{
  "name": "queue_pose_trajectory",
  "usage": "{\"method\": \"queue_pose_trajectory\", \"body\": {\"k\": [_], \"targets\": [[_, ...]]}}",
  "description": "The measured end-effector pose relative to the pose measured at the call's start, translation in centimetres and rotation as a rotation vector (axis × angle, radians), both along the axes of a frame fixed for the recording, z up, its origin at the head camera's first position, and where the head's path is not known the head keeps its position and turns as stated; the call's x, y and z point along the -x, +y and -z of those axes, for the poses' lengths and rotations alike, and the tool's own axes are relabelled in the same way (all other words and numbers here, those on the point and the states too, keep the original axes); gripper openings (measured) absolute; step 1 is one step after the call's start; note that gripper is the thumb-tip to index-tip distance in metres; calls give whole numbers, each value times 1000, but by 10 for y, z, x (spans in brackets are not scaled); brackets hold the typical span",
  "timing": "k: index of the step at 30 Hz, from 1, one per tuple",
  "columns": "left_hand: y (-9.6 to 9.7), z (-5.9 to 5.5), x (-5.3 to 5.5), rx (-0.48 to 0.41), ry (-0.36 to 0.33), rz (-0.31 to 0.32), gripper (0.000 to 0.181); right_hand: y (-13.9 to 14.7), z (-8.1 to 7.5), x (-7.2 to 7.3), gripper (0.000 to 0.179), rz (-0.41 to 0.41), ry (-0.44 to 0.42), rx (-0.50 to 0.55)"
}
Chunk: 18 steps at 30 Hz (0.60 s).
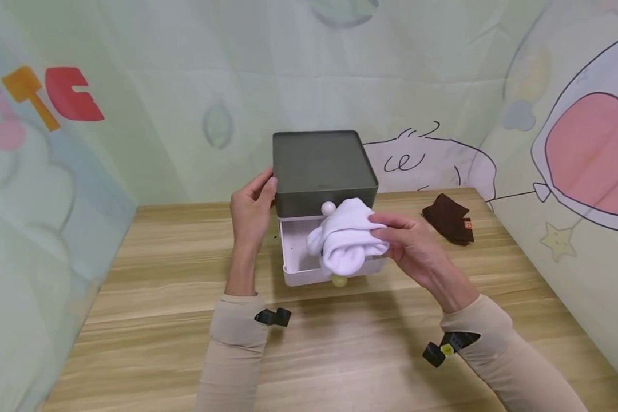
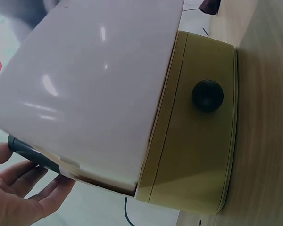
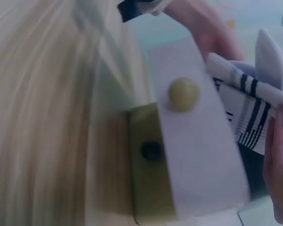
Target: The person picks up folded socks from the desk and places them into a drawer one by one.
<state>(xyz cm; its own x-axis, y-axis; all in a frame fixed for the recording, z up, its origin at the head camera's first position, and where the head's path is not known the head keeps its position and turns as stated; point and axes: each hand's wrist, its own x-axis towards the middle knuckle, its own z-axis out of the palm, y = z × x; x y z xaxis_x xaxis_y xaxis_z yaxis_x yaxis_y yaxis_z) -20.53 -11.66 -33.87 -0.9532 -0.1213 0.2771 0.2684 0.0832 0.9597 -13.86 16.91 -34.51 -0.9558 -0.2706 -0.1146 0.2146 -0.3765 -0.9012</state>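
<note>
A small drawer unit (image 1: 321,160) with a dark grey top stands on the table. Its white middle drawer (image 1: 305,278) is pulled out toward the front. Below that, the olive bottom drawer (image 2: 191,146) with a black knob is closed. My left hand (image 1: 250,214) rests its thumb and fingers against the unit's left side, near the upper front corner. Above the pulled-out drawer, my right hand (image 1: 417,252) pinches a folded bundle of white socks (image 1: 347,237) between thumb and fingers. Black stripes on the socks (image 3: 254,110) show in the right wrist view.
A dark brown folded cloth piece (image 1: 447,219), perhaps socks, with an orange label lies on the table to the right. The wood-grain table (image 1: 175,257) is bordered by printed curtains (image 1: 185,103) at the back and sides.
</note>
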Motion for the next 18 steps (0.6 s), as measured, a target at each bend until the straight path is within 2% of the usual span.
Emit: {"method": "queue_pose_trajectory", "body": {"k": [4,7,9,13,15,16,18], "targets": [[-1,-1,0,2,14,3,40,-14,9,8,25,25,1,-56],[0,-2,-1,6,17,1,40,-20,12,10,26,78,17,-216],[1,-2,-1,9,12,-6,40,-23,13,12,26,117,36,-389],[0,2,4,7,-2,-20,38,-29,12,15,21,171,126,-814],[-1,9,9,5,7,-22,38,-33,12,17,20,175,195,-1023],[-2,13,12,4,14,-23,38,-35,12,18,19,170,226,-1103],[-2,13,11,8,12,-19,39,-38,12,21,19,140,284,-1236]]}}
